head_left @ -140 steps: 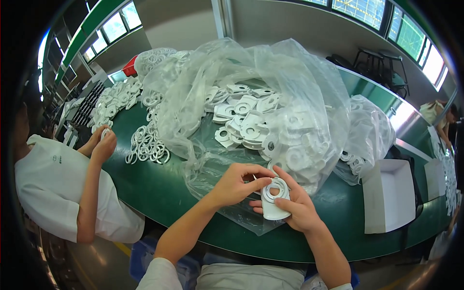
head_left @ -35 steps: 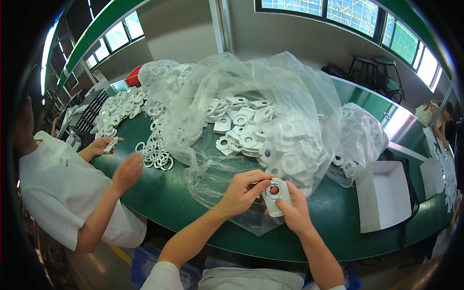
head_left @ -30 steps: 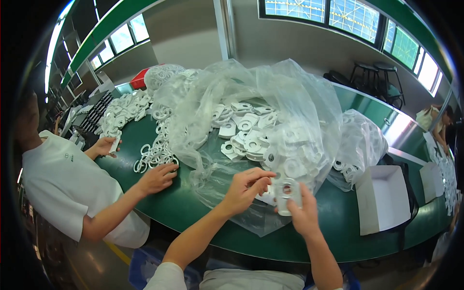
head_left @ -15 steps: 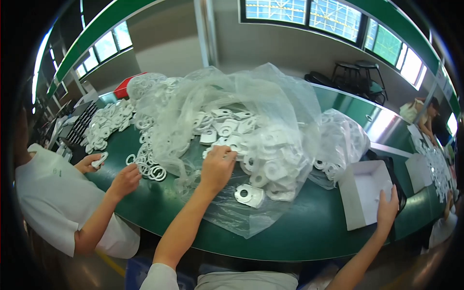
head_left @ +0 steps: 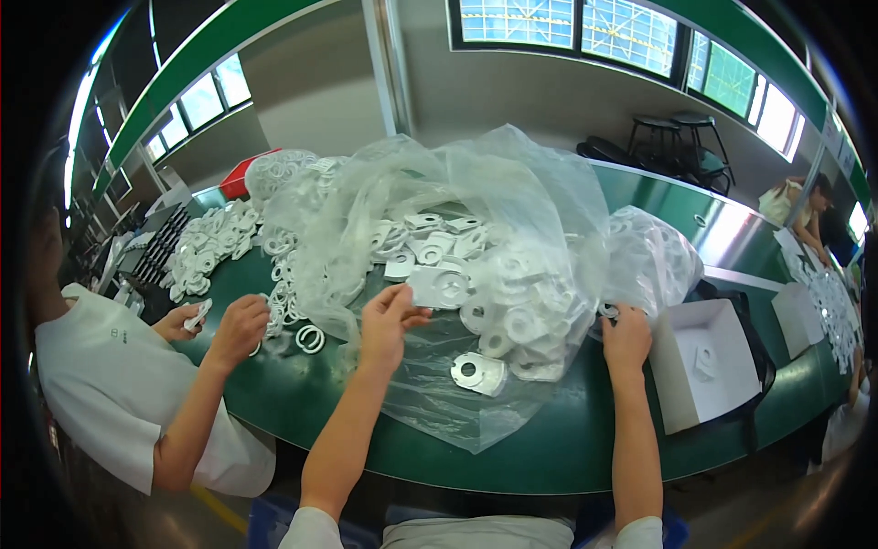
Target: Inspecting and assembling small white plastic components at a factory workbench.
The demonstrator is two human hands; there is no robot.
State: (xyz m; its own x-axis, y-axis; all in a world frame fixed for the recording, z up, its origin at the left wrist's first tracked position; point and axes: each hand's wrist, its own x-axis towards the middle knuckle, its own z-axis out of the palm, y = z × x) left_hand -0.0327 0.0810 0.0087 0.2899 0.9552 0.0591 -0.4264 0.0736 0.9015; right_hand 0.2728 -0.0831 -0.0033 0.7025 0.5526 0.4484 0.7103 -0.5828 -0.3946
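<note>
White flat plate with a round hole (head_left: pixel 427 285) held at its left end, thumb and fingertips pinched on it, by left hand (head_left: pixel 384 325), over the pile's near edge. Right hand (head_left: pixel 628 339) at the mouth of a smaller clear plastic bag of white rings (head_left: pixel 651 252), fingers bent at a ring; can't tell if gripped. 1 loose white holed plate (head_left: pixel 490 375) lies on the near flap of a big clear plastic bag (head_left: pixel 540 178); pile of white holed plates (head_left: pixel 526 327) inside. Right: open-topped white box (head_left: pixel 672 389), 1 small white part (head_left: pixel 704 359) in it. All on green table (head_left: pixel 521 462). Left: co-worker in white T-shirt (head_left: pixel 123 384), 1 hand holding a white piece, other near loose white rings (head_left: pixel 310 339).
</note>
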